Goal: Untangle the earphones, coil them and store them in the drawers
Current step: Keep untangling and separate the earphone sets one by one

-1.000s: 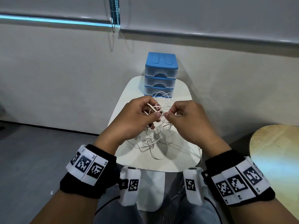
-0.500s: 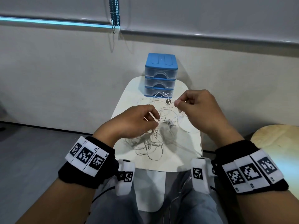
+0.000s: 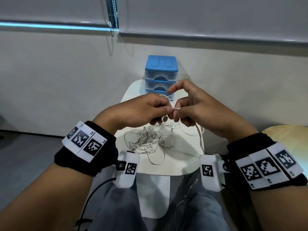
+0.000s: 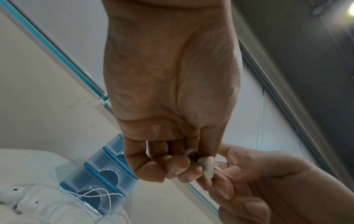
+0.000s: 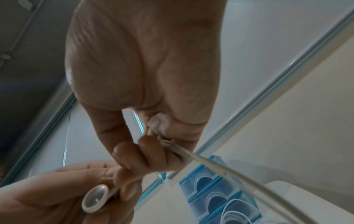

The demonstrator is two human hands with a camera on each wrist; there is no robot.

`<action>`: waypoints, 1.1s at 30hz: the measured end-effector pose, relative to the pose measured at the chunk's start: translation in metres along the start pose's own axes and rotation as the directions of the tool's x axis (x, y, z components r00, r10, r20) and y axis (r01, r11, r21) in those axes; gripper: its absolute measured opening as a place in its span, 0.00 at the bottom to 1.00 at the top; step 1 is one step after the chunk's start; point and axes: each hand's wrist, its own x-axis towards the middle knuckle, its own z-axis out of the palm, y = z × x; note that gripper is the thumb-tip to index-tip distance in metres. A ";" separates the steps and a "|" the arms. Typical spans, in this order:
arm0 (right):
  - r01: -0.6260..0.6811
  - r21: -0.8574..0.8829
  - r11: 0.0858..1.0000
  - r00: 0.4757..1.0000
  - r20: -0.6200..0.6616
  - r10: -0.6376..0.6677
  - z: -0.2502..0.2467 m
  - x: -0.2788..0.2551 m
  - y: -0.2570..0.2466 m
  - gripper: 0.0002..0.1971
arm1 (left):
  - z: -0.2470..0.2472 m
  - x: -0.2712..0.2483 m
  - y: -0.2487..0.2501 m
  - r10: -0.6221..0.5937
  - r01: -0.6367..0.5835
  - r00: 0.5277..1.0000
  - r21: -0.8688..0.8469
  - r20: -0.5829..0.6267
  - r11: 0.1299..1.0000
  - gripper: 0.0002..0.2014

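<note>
Glossy plastic earbud; translucent plastic drawers.

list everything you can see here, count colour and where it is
small plastic drawer unit: one, blue frame with clear drawers, three drawers all shut, at the far end of the table
small white table: one, white, in front of the person's knees
tangled pile of earphone cables: one heap, white, count of sets unclear, on the table's middle
round earbud with its cable: one, white, lifted above the table between both hands
round wooden tabletop: one, pale wood, at right edge
blind bead chain: one, metal, hanging at the wall
left hand: pinches the cable by the earbud
right hand: pinches the same cable
</note>
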 end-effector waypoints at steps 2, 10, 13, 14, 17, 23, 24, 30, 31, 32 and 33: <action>-0.002 -0.055 0.998 1.000 -0.011 0.001 -0.002 -0.001 0.004 0.22 | -0.005 -0.002 0.000 0.013 -0.012 1.000 0.031 -0.028 0.999 0.12; -0.128 -0.123 0.984 0.991 0.019 0.131 -0.016 -0.012 0.034 0.04 | -0.064 -0.017 -0.015 -0.030 -0.119 0.761 -0.185 -0.648 0.976 0.14; -0.192 -0.221 0.956 0.981 -0.081 0.178 -0.022 -0.005 0.039 0.09 | -0.071 -0.021 -0.029 -0.102 -0.073 0.683 -0.207 -0.723 0.976 0.12; -0.187 -0.265 0.946 0.979 -0.134 0.156 -0.025 -0.003 0.038 0.11 | -0.071 -0.022 -0.034 -0.131 -0.034 0.693 -0.213 -0.709 0.977 0.12; -0.037 -0.314 0.949 0.969 -0.244 -0.043 -0.028 -0.002 0.020 0.13 | -0.062 -0.026 -0.038 -0.191 0.046 0.787 -0.254 -0.586 0.966 0.20; 0.324 -0.391 0.861 0.872 -0.228 -0.432 -0.020 -0.012 -0.045 0.14 | -0.030 -0.036 -0.021 -0.045 0.018 0.994 -0.251 -0.102 0.968 0.41; 0.344 -0.400 0.850 0.867 -0.213 -0.451 -0.018 -0.012 -0.052 0.14 | -0.027 -0.036 -0.019 0.004 -0.013 0.999 -0.253 -0.035 0.967 0.44; 0.385 -0.447 0.807 0.869 -0.117 -0.480 -0.003 -0.010 -0.069 0.11 | -0.015 -0.027 0.006 0.230 -0.251 0.968 -0.382 -0.101 0.889 0.52; 0.394 -0.427 0.814 0.872 -0.107 -0.478 0.000 -0.010 -0.071 0.10 | -0.010 -0.025 0.011 0.243 -0.263 0.965 -0.391 -0.102 0.882 0.45; 0.402 -0.409 0.819 0.873 -0.099 -0.477 0.002 -0.010 -0.072 0.09 | -0.005 -0.024 0.014 0.240 -0.259 0.966 -0.380 -0.096 0.888 0.36; 0.406 -0.410 0.817 0.872 -0.095 -0.481 0.004 -0.010 -0.073 0.08 | 0.002 -0.021 0.016 0.234 -0.247 0.969 -0.363 -0.081 0.899 0.27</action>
